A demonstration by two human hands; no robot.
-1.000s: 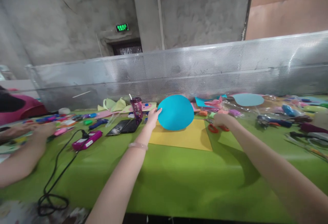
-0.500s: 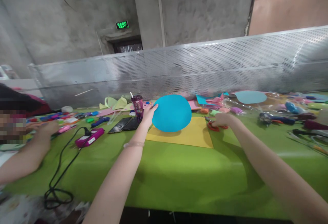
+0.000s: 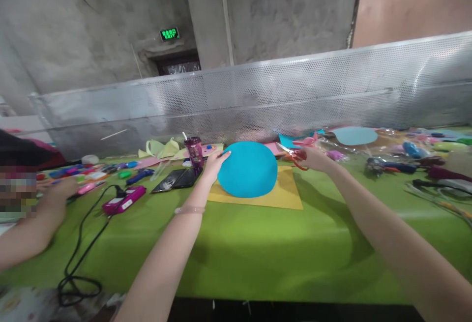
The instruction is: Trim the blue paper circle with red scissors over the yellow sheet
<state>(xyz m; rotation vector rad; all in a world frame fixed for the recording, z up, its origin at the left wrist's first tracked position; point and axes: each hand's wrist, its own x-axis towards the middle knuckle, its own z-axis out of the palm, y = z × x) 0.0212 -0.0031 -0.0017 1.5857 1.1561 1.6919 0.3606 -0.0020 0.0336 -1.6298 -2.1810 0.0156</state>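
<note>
A round blue sheet [image 3: 248, 169] is gripped at its left edge by my left hand [image 3: 214, 164], thumb on the near face. It is held up over a yellow sheet [image 3: 289, 189] that lies flat on the green-covered table [image 3: 236, 243]. To the right of the blue sheet, my right hand [image 3: 314, 159] is closed round the red handles of a pair of scissors [image 3: 299, 158]. The scissor blades point up and left, close to the sheet's upper right edge; whether they touch it I cannot tell.
A purple cup with a straw [image 3: 194, 154] stands behind two dark flat devices [image 3: 177, 179]. At left are a magenta power strip [image 3: 124, 200] with a black cord and another person's arm [image 3: 37, 228]. A glue gun [image 3: 391, 165] and craft pieces lie at right.
My right hand has lifted the scissors off the table, and their blades now show pointing left. The blue sheet has tilted and come slightly lower in view.
</note>
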